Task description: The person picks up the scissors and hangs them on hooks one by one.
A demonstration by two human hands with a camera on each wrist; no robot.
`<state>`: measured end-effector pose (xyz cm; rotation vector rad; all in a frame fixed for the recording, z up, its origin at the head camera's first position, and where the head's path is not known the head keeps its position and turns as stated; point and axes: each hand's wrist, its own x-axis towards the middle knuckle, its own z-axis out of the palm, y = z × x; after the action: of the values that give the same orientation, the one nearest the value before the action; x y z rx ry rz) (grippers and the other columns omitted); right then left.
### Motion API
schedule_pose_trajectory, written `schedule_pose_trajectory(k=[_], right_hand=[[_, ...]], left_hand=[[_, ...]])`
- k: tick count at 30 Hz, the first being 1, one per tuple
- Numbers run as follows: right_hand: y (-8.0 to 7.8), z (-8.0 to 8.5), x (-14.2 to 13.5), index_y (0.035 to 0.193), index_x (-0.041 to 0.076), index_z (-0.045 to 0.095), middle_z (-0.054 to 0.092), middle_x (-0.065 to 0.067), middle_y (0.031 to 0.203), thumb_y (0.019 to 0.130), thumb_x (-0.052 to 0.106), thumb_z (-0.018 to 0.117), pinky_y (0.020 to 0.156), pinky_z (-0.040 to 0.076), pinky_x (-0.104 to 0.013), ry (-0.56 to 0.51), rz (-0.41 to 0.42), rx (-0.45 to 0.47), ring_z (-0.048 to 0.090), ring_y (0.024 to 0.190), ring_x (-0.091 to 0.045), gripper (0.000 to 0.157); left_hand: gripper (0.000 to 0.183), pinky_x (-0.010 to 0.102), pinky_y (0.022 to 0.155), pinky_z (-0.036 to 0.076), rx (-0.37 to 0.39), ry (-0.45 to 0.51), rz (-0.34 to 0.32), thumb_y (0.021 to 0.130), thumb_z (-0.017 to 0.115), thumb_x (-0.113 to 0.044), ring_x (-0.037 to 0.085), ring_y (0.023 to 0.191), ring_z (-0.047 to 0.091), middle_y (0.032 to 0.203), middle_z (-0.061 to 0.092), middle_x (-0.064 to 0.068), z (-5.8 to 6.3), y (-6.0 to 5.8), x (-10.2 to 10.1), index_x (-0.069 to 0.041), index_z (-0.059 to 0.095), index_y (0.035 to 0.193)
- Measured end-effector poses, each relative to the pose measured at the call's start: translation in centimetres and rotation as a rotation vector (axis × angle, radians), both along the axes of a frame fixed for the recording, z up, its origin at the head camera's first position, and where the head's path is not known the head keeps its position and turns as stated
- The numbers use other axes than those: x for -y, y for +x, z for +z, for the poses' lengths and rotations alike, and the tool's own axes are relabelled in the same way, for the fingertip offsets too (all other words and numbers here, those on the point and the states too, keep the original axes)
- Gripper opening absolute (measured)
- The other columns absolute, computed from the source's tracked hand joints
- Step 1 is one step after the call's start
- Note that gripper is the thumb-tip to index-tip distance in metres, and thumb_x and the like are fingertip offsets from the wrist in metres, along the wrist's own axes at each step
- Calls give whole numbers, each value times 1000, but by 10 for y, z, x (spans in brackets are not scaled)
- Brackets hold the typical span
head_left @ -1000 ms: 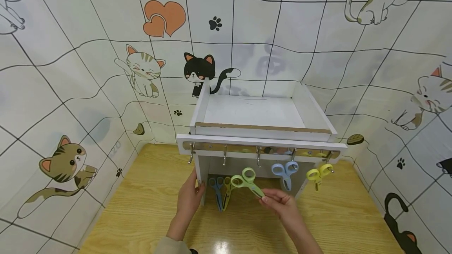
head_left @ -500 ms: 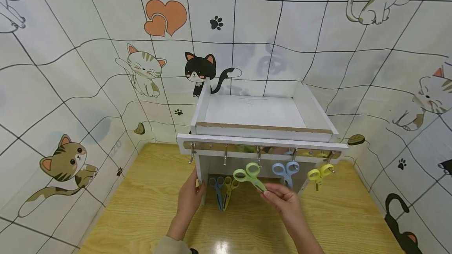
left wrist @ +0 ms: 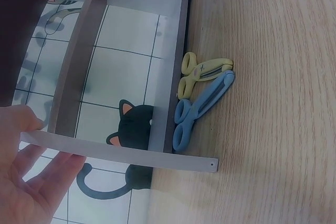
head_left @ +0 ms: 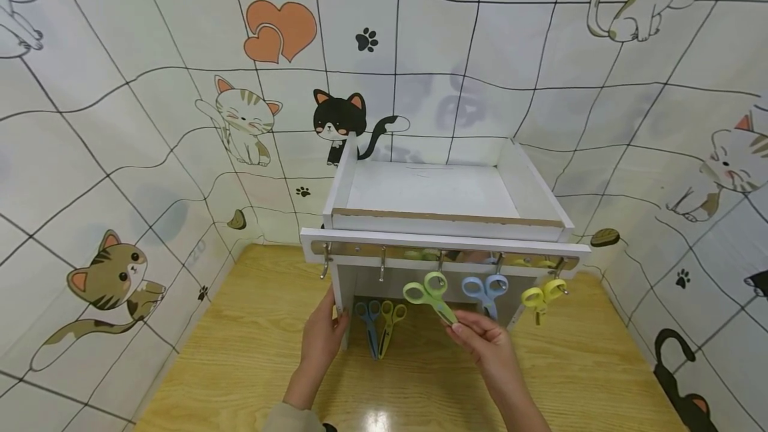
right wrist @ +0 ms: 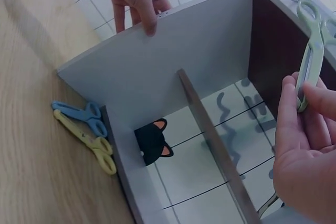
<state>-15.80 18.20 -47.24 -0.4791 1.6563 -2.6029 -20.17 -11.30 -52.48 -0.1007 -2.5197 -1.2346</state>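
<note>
My right hand (head_left: pixel 486 345) pinches green scissors (head_left: pixel 433 295) by the blade end, thumb against fingers. Their handle loops point up, and one loop overlaps the middle hook (head_left: pixel 441 265) in the head view. With thumb and fingers, my left hand (head_left: pixel 324 335) grips the left side panel (left wrist: pixel 126 154) of a white shelf unit (head_left: pixel 444 245). Light blue scissors (head_left: pixel 487 292) and yellow scissors (head_left: pixel 543 295) hang from the two hooks at the right. Under the shelf, blue scissors (head_left: pixel 372 329) and a second yellow pair (head_left: pixel 391 327) lie on the wooden table.
Two hooks on the left of the rail, a left end hook (head_left: pixel 326 262) and its neighbour (head_left: pixel 382 265), carry nothing. An open-topped white tray (head_left: pixel 432 189) forms the unit's top. Cat-patterned cloth walls (head_left: pixel 180 152) surround the wooden table (head_left: pixel 228 352) at the back and sides.
My right hand has lifted the green scissors up and to the right, bringing their loops to the middle hook. My left hand stays on the side panel.
</note>
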Motion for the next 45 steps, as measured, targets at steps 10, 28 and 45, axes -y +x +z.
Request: schedule_pose_trajectory(k=[10,28,45], right_hand=[[-5,-13,0,107,16,73,76,0,102,98,-8,50,90,61,-24,15,-3,42,74,96,-12,35],[-28,-56,4,111,15,69,75,6,107,100,0,52,96,58,-26,171,106,194,71,105,-10,26],[-52,-101,33,131,-23,44,72,-7,109,99,6,56,94,58,-23,354,166,346,69,99,-9,45]], left_hand=[[65,42,80,64,-28,-4,7,93,64,-4,38,120,63,134,64,16,0,-1,0,-21,43,151],[60,39,79,65,-28,-45,8,94,63,-6,34,115,66,129,67,15,-2,-1,0,-17,43,150],[61,39,82,64,-48,-26,-8,94,63,-3,37,117,65,131,65,17,-3,-1,0,-14,43,150]])
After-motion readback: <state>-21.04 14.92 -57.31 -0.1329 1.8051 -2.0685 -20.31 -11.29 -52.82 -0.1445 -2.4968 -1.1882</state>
